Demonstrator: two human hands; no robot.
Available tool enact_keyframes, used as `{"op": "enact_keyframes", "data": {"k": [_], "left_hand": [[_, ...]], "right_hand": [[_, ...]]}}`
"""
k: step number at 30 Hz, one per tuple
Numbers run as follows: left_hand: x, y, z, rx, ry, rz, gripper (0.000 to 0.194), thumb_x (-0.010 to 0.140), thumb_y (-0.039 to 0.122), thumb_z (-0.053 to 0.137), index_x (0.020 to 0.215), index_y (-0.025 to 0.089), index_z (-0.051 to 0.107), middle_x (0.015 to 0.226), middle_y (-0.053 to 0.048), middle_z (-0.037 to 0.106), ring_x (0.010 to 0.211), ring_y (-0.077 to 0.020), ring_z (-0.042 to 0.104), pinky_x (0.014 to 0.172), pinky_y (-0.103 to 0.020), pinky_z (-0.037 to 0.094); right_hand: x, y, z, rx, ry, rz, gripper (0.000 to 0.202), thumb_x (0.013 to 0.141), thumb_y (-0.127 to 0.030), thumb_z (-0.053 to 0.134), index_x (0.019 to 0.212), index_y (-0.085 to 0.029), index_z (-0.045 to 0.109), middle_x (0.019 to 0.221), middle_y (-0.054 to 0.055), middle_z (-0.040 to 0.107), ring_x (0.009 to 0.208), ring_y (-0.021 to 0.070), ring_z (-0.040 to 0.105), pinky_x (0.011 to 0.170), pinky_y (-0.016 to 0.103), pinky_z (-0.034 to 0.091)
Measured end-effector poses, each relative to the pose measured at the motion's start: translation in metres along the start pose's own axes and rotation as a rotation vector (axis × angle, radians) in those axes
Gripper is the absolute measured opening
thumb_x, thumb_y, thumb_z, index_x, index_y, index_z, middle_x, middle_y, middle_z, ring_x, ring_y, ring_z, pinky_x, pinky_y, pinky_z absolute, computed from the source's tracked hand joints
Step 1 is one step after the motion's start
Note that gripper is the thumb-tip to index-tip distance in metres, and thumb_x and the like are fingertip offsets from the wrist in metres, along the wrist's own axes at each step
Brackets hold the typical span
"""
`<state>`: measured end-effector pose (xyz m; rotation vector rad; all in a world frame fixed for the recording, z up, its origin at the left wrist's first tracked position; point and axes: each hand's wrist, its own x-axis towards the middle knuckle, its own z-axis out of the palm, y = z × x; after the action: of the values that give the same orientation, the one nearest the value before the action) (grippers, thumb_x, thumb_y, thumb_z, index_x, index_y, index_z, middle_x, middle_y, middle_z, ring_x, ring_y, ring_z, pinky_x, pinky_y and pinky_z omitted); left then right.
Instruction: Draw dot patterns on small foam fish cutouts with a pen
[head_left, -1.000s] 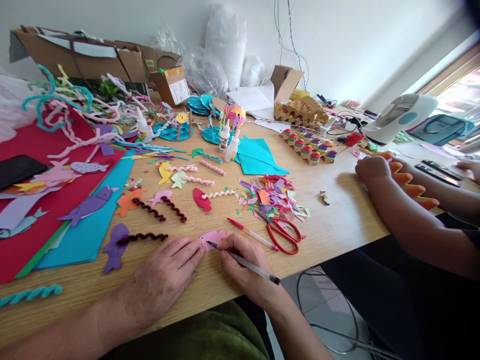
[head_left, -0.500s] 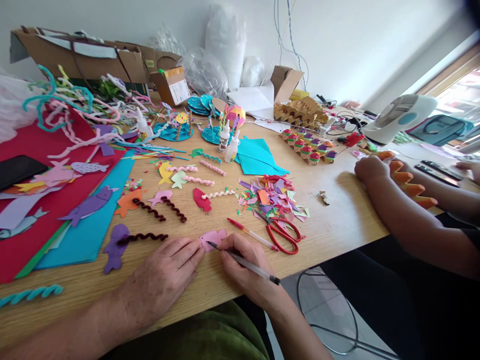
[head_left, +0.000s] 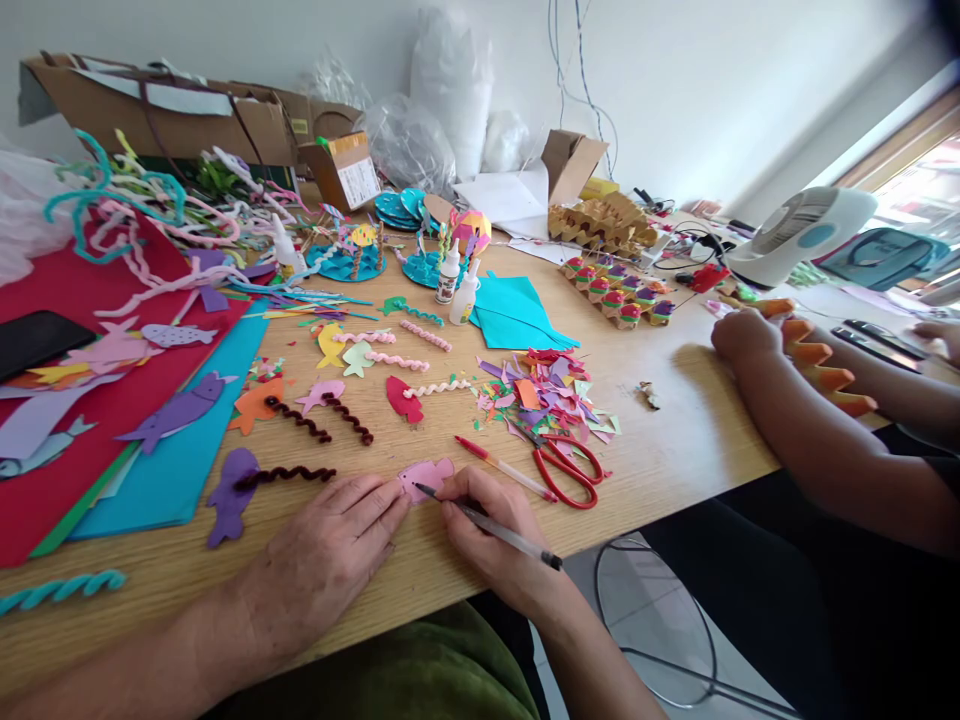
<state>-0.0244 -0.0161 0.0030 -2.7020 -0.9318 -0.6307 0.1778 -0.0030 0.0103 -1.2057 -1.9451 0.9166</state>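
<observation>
- A black phone [head_left: 46, 340] lay on a red sheet [head_left: 154, 400] at the far left, with blue paper [head_left: 161, 500] sticking out from under its right edge.
- A purple fish [head_left: 231, 490] rested on the desk [head_left: 697, 430], a curly brown pipe cleaner [head_left: 296, 474] across its edge; an orange fish [head_left: 255, 403] lay just behind.
- The left hand [head_left: 334, 545] was open and palm down, fingers side by side, their tips at the left end of a pink fish.
- That pink fish [head_left: 427, 474] lay flat on the desk between the two hands – near the front edge.
- Farther back stood two glue bottles [head_left: 463, 296], close together.
- The right hand [head_left: 487, 525] was closed around a black pen [head_left: 514, 538], its tip on the pink fish.
- A red pen [head_left: 504, 467] lay beside red scissors [head_left: 574, 478], with paper scraps [head_left: 532, 395] heaped just behind.
- A painted egg carton [head_left: 616, 290] sat farther back.
- At the right, another person's hand [head_left: 745, 333] was by an orange carton piece [head_left: 825, 376] – whether gripping it, I couldn't tell.
- A white fan [head_left: 799, 238] stood beyond.
</observation>
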Motion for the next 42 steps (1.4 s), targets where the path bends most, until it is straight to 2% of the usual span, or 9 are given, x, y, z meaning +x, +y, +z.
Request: {"op": "enact_keyframes", "data": {"k": [20,27,33,42], "left_hand": [[0.0012,0.0009,-0.0009,-0.025,0.003,-0.012,0.033,0.095,0.009,0.032,0.107,0.006,0.062,0.102,-0.009,0.066,0.099,-0.0224,0.057,0.087,-0.036,0.048],[0.0027,0.0005,-0.0020,-0.017,0.010,-0.002,0.034,0.095,0.008,0.030,0.109,0.007,0.061,0.103,-0.008,0.066,0.099,-0.0214,0.056,0.088,-0.035,0.047],[-0.0008,-0.0002,0.0031,0.001,0.011,0.005,0.032,0.096,0.010,0.031,0.109,0.005,0.060,0.105,-0.008,0.066,0.099,-0.0225,0.056,0.089,-0.036,0.046],[0.0037,0.0005,-0.0005,-0.002,0.021,0.011,0.034,0.097,0.012,0.029,0.107,0.008,0.062,0.100,-0.005,0.068,0.095,-0.0206,0.057,0.087,-0.035,0.044]], "right_hand": [[0.0004,0.0006,-0.0002,0.024,0.001,-0.010,0.013,0.076,-0.009,0.048,0.075,-0.019,0.056,0.062,-0.004,0.056,0.054,0.0091,0.049,0.052,0.018,0.036],[-0.0053,0.0020,-0.0045,0.044,0.086,0.015,0.012,0.076,-0.012,0.047,0.075,-0.019,0.057,0.061,-0.003,0.056,0.050,0.0095,0.047,0.048,0.019,0.036],[-0.0076,0.0029,-0.0038,0.034,0.082,-0.006,0.013,0.073,-0.011,0.047,0.074,-0.018,0.057,0.060,-0.003,0.057,0.050,0.0090,0.048,0.047,0.018,0.036],[-0.0077,0.0013,-0.0032,0.014,0.073,0.012,0.013,0.073,-0.011,0.047,0.072,-0.018,0.057,0.060,-0.002,0.058,0.051,0.0100,0.051,0.049,0.019,0.036]]}}
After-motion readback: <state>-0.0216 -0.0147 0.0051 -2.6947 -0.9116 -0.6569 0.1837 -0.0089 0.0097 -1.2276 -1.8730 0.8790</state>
